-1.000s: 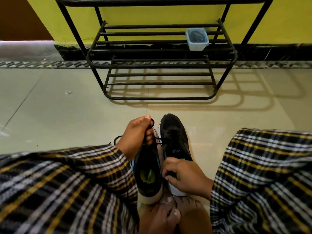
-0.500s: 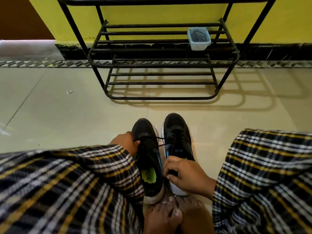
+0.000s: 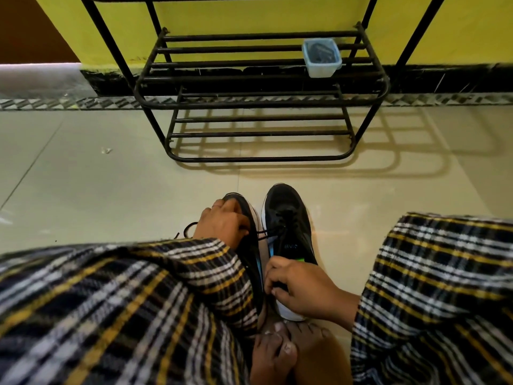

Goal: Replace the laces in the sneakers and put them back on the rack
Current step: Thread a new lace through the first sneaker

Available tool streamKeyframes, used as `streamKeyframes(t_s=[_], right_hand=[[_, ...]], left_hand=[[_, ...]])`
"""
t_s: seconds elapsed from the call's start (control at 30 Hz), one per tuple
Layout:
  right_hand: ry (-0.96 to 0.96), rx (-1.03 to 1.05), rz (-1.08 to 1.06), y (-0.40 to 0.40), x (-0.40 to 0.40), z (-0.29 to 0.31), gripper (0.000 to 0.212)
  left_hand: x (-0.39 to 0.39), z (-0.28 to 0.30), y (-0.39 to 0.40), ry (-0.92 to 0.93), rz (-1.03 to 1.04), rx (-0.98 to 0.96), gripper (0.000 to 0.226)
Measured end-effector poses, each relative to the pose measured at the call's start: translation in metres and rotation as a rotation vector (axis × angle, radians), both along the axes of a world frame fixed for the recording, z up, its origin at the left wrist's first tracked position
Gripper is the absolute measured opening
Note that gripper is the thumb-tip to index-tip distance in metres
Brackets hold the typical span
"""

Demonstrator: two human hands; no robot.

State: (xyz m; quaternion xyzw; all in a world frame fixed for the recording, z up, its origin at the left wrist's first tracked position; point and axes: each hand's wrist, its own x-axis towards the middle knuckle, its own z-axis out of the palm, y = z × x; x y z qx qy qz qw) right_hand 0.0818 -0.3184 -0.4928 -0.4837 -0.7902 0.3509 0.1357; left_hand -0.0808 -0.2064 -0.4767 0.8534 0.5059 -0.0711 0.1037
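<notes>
Glossy tiled floor (image 3: 111, 207), black metal rack (image 3: 258, 102), translucent plastic container (image 3: 322, 57), matt mesh-cloth sneakers (image 3: 286, 215)

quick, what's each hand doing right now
Left hand: fingers curled on the left sneaker, at its laces.
Right hand: grips the heel of the right sneaker.

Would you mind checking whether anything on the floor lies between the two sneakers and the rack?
Nothing visible does: the tiled floor between the sneakers and the rack is bare. A small plastic container sits on an upper shelf, toward its right end.
</notes>
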Motion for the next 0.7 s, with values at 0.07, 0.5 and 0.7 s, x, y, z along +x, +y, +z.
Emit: streamKeyframes(t_s=[0.07,0.5,0.7], right_hand=[[0.012,0.025,-0.010,0.000,-0.001,0.000,0.013],[-0.201,0.215,0.023,0.003,-0.007,0.032,0.020],[-0.161,0.165,-0.013,0.011,-0.009,0.035,0.023]], left_hand=[[0.001,-0.003,-0.002,-0.020,-0.029,-0.038,0.026],[-0.006,0.044,0.001,-0.858,0.632,-0.607,0.018],[-0.012,0.075,0.002,-1.040,0.595,-1.121,0.020]])
